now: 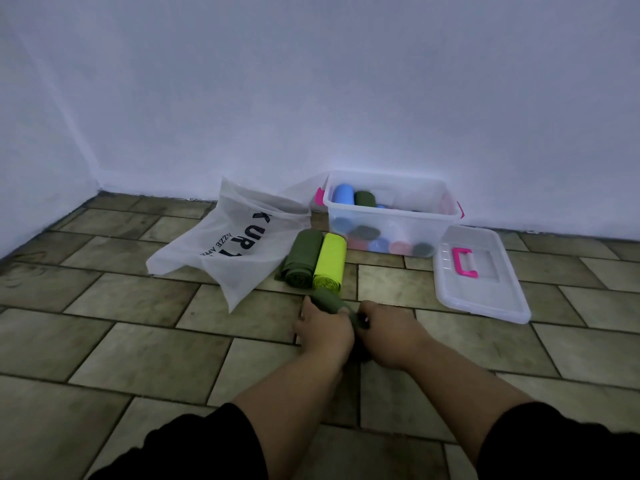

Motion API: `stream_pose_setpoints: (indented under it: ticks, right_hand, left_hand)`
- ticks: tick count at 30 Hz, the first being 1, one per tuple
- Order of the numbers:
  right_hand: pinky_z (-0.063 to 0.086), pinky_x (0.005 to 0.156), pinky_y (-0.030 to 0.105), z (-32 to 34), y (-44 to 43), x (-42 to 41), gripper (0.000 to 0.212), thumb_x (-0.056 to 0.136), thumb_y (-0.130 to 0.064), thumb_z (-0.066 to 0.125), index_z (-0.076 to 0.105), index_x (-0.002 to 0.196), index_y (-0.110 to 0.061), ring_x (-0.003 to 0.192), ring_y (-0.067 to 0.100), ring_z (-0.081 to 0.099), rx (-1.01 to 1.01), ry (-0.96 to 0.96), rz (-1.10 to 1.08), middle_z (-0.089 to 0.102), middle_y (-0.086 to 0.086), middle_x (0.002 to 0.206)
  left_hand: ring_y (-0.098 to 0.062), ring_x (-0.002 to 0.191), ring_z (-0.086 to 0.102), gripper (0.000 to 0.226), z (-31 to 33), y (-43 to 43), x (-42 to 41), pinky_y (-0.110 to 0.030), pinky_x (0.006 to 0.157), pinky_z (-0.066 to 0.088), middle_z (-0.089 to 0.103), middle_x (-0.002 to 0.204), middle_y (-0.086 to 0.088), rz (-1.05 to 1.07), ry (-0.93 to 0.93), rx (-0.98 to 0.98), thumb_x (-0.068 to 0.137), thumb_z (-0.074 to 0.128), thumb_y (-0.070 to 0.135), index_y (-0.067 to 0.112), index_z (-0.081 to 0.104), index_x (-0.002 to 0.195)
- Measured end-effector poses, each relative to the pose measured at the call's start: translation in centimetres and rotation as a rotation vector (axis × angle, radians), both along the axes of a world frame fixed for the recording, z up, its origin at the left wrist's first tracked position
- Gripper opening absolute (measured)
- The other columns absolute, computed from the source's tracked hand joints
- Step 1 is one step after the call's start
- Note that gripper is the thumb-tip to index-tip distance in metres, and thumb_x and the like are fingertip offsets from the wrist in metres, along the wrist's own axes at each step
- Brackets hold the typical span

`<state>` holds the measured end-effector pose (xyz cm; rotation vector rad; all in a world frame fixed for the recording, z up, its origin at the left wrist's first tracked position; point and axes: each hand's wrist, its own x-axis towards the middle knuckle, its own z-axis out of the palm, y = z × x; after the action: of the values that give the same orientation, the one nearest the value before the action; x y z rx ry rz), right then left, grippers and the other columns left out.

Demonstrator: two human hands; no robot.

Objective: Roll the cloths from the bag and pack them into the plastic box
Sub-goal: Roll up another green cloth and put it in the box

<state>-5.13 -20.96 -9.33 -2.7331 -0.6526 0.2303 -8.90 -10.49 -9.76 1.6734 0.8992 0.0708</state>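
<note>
On the tiled floor (pixel 138 358), near centre, the left hand (pixel 323 329) and right hand (pixel 386 332) each close their grip round a dark green cloth (pixel 330 301). It seems part-rolled, though blur hides the fingers. Just beyond lie an olive roll (pixel 299 261) and a lime roll (pixel 330 261), touching side by side. The white bag (pixel 235 244) lies to their left. The plastic box (pixel 391 210), holding rolled cloths (pixel 343 194), stands far right by the wall, with its lid (pixel 485 299) nearer on its right.

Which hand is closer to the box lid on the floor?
Right. The right hand is just left of the lid; the left hand is farther left.
</note>
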Motion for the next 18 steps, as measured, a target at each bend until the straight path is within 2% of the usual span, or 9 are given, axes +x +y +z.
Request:
stream_pose_setpoints:
  ticks: [4, 7, 10, 12, 15, 18]
  right_hand:
    - [0.038, 0.056, 0.030, -0.2, 0.1, -1.6, 0.017, 0.089, -0.035, 0.048, 0.044, 0.078, -0.023, 0.073, 0.019, 0.056, 0.159, 0.148, -0.068, 0.059, -0.001, 0.079]
    - [0.042, 0.059, 0.031, -0.3, -0.6, -2.5, 0.018, 0.085, -0.037, 0.056, 0.047, 0.080, -0.021, 0.070, 0.017, 0.058, 0.301, 0.320, -0.087, 0.060, -0.001, 0.076]
    - [0.041, 0.061, 0.033, 0.1, -1.4, -3.0, 0.034, 0.074, -0.049, 0.066, 0.052, 0.079, -0.019, 0.064, 0.014, 0.054, 0.539, 0.496, -0.170, 0.059, -0.002, 0.071]
    - [0.042, 0.061, 0.035, 0.3, -1.7, -2.7, 0.035, 0.068, -0.043, 0.073, 0.049, 0.077, -0.018, 0.065, 0.015, 0.053, 0.745, 0.626, -0.222, 0.057, 0.003, 0.071]
    - [0.048, 0.060, 0.035, 1.6, -1.9, -1.0, 0.026, 0.077, -0.015, 0.072, 0.046, 0.079, -0.016, 0.071, 0.022, 0.057, 0.984, 0.789, -0.242, 0.057, 0.013, 0.079]
    - [0.053, 0.057, 0.033, 4.3, -2.3, 2.2, 0.027, 0.072, -0.001, 0.072, 0.050, 0.077, -0.016, 0.072, 0.021, 0.065, 1.089, 0.852, -0.253, 0.063, 0.011, 0.078]
  left_hand:
    - [-0.033, 0.130, 0.041, 0.070, -0.2, 0.2, 0.2, -0.040, 0.105, 0.038, 0.036, 0.148, -0.014, -0.038, -0.058, -0.026, 0.092, 0.057, 0.026, 0.019, 0.019, 0.150]
    - [-0.031, 0.125, 0.046, 0.070, -0.4, 0.4, -0.5, -0.044, 0.104, 0.040, 0.045, 0.142, -0.011, -0.049, -0.148, -0.067, 0.089, 0.060, 0.022, 0.023, 0.024, 0.149]
    - [-0.031, 0.109, 0.058, 0.067, -0.4, 0.6, -1.3, -0.051, 0.093, 0.050, 0.057, 0.127, -0.009, 0.001, -0.237, -0.346, 0.085, 0.065, 0.017, 0.034, 0.033, 0.141]
    - [-0.031, 0.098, 0.064, 0.056, 0.0, 0.5, -1.1, -0.055, 0.085, 0.054, 0.063, 0.112, -0.008, -0.002, -0.272, -0.506, 0.084, 0.065, 0.016, 0.039, 0.042, 0.129]
    - [-0.028, 0.098, 0.063, 0.055, 1.6, 0.3, 0.8, -0.053, 0.086, 0.053, 0.063, 0.111, -0.005, -0.067, -0.315, -0.447, 0.084, 0.066, 0.016, 0.034, 0.044, 0.131]
    - [-0.022, 0.104, 0.060, 0.057, 3.9, 1.3, 4.5, -0.044, 0.093, 0.051, 0.060, 0.121, -0.002, -0.249, -0.334, -0.180, 0.084, 0.069, 0.026, 0.028, 0.043, 0.135]
